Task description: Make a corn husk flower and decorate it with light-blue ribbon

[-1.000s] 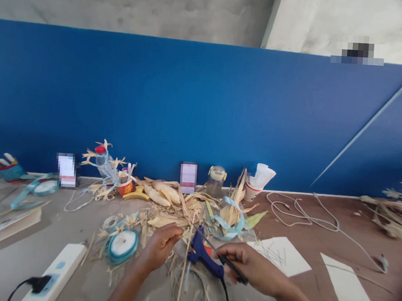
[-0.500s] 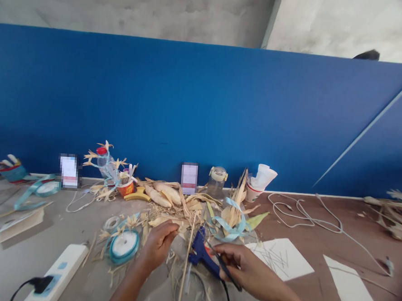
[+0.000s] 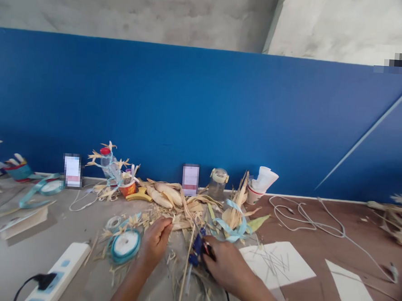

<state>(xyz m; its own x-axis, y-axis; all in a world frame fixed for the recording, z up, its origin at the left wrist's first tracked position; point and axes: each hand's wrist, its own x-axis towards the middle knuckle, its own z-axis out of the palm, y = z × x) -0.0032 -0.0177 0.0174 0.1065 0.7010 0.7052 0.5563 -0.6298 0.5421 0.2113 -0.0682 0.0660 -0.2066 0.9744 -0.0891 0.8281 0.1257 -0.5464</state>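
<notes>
My left hand (image 3: 157, 241) is closed in a pinch over the husk scraps. Whatever lies between its fingertips is too small to make out against the pale corn husks (image 3: 166, 194) behind. My right hand (image 3: 226, 263) is closed around a slim dark tool that looks like tweezers (image 3: 198, 228), its thin tip pointing up and left. Under those fingers lies a blue glue gun (image 3: 194, 258), partly covered. Whether the right hand also grips the glue gun, I cannot tell. A clear glue stick (image 3: 188, 281) extends from its back. Beside my left wrist sits a blue ribbon spool (image 3: 125, 246).
A white power strip (image 3: 66, 269) lies front left. Along the blue partition (image 3: 203, 114) stand a bottle with husk flowers (image 3: 108, 165), a phone (image 3: 190, 179), a clear jar (image 3: 217, 183) and a paper cup (image 3: 254, 194). Thin sticks lie on white paper (image 3: 296, 265); white cables (image 3: 306, 218) are behind.
My right hand has moved left and turned over the glue gun, now covering its handle. My left hand has shifted slightly left and stays pinched.
</notes>
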